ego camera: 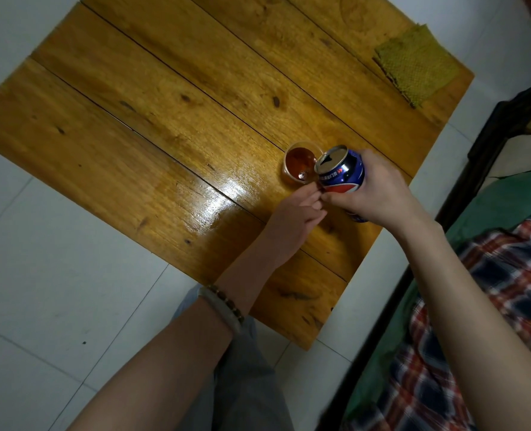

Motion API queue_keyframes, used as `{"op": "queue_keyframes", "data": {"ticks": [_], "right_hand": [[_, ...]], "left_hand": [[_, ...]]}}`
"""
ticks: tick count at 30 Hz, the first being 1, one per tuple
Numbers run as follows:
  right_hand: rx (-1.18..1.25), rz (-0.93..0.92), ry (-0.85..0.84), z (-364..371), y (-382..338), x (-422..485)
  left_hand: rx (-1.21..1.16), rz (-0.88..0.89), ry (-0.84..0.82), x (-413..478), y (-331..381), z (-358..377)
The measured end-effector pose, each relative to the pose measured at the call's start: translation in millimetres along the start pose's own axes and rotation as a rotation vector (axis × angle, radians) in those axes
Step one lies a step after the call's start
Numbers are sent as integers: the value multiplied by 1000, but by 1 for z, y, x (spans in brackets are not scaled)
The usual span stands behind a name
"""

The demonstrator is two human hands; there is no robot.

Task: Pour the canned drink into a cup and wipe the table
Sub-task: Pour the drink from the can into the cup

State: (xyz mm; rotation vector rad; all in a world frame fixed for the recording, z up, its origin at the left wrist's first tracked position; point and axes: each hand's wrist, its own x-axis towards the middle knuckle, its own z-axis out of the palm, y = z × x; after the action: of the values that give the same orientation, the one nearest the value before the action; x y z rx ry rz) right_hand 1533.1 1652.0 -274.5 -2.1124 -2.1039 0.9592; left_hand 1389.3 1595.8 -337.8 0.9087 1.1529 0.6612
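**Canned drink tilted beside a filled cup on a wooden worktop**

A blue, red and white drink can [340, 174] was held tilted above the worktop, its opened top leaning toward a small clear cup [298, 164]. The can's upper rim sat just beside the cup's rim, on the cup's right. The cup stood upright on the worktop and held a brown drink. No stream of liquid could be made out between the two.

The right hand [379, 194] was wrapped around the can's body, fingers and thumb curled tightly about it. The left hand [292, 219] reached in from below, with its fingertips at the near side of the cup's base, close to the right thumb. Whether those fingers gripped the cup or only rested against it could not be told. Two bracelets [227, 303] circled the left wrist.

The worktop [164, 119] was made of glossy yellow-brown wooden planks. A folded yellow-green cloth [416, 65] lay at its far right corner, well apart from the cup. White floor tiles [40, 275] surrounded the worktop. Grey trousers [245, 384] showed below the left arm, and red and blue plaid fabric [506, 275] lay to the right.
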Motion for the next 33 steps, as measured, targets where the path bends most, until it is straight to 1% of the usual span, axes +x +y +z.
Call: {"op": "queue_keyframes", "data": {"ticks": [1, 2, 3, 5, 9, 13, 17, 20, 22, 25, 27, 30, 33], "right_hand": [[33, -5, 13, -1, -1, -1], [69, -8, 26, -3, -2, -3], [110, -4, 38, -5, -3, -5], [202, 11, 58, -9, -5, -8], [321, -9, 131, -19, -14, -13], [457, -54, 195, -25, -33, -12], [601, -92, 197, -22, -62, -8], [629, -98, 185, -5, -86, 2], [614, -91, 212, 11, -98, 10], [628, -86, 247, 38, -116, 21], [671, -94, 310, 56, -124, 29], [731, -43, 396, 85, -130, 42], [774, 23, 397, 104, -134, 53]], "left_hand": [[-72, 13, 6, -1, 3, 0], [-97, -7, 2, -1, 7, 0], [-209, -57, -30, -1, 12, 0], [-279, -48, -52, -3, 22, 1], [-246, 26, -15, -11, 44, 0], [-213, 162, -10, -21, 70, -13], [-40, 311, 38, -33, 79, -46], [92, 362, 101, -38, 81, -75], [142, 343, 129, -39, 81, -94], [152, 290, 161, -36, 80, -120], [141, 251, 175, -31, 78, -133], [129, 205, 178, -18, 72, -146], [133, 184, 183, -5, 65, -154]]}}
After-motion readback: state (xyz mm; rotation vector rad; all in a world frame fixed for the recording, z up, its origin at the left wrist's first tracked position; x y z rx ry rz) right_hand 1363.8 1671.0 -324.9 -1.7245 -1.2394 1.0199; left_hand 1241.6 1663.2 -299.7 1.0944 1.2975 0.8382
